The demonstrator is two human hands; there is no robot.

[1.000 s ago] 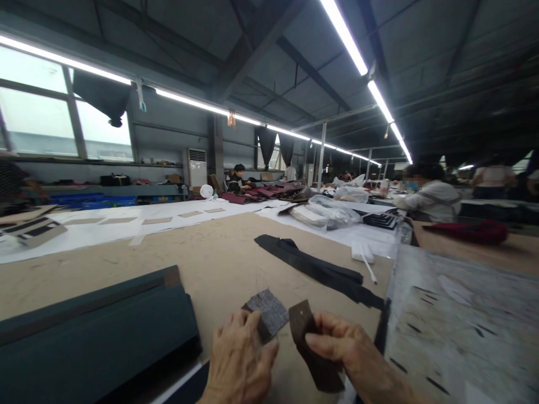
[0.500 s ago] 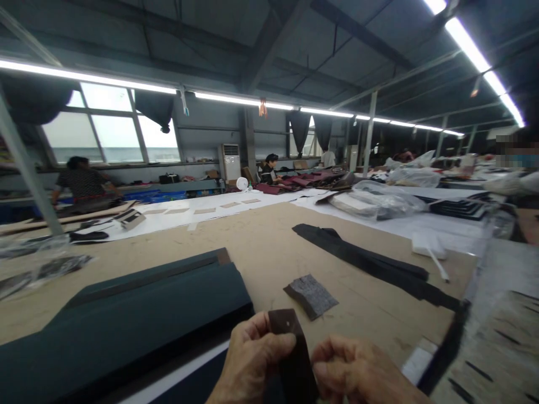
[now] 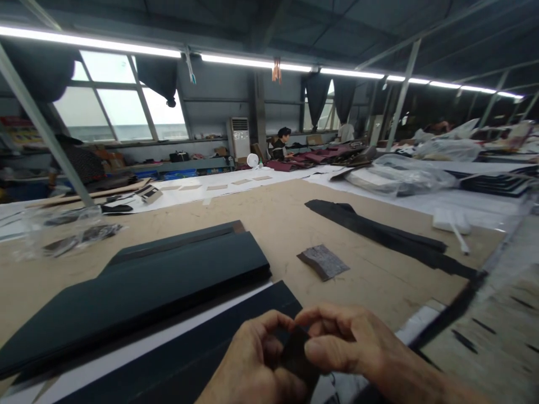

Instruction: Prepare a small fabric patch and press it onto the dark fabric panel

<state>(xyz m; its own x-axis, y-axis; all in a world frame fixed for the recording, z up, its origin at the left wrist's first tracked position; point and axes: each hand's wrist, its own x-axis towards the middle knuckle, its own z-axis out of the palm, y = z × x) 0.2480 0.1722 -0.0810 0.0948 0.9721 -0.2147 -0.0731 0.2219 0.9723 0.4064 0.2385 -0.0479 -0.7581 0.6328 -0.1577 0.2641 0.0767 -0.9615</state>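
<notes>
Both hands meet low in the middle of the head view. My left hand (image 3: pixel 252 362) and my right hand (image 3: pixel 349 345) pinch a small dark brown fabric piece (image 3: pixel 295 356) between their fingertips; most of it is hidden by the fingers. A grey felt square (image 3: pixel 323 261) lies flat on the brown table (image 3: pixel 269 219) just beyond the hands, untouched. To the left lies a stack of dark green fabric sheets (image 3: pixel 160 280).
A long black fabric strip (image 3: pixel 387 238) runs across the table at right. A marked grey sheet (image 3: pixel 501 314) covers the right edge. Clear plastic bags (image 3: pixel 63 233) lie at far left. White paper with cut pieces (image 3: pixel 219 188) lies farther back. Other people work at distant tables.
The view has swung left and down. My left hand let go of the grey felt square, which now lies on the table. Both hands have come together on the dark brown piece.
</notes>
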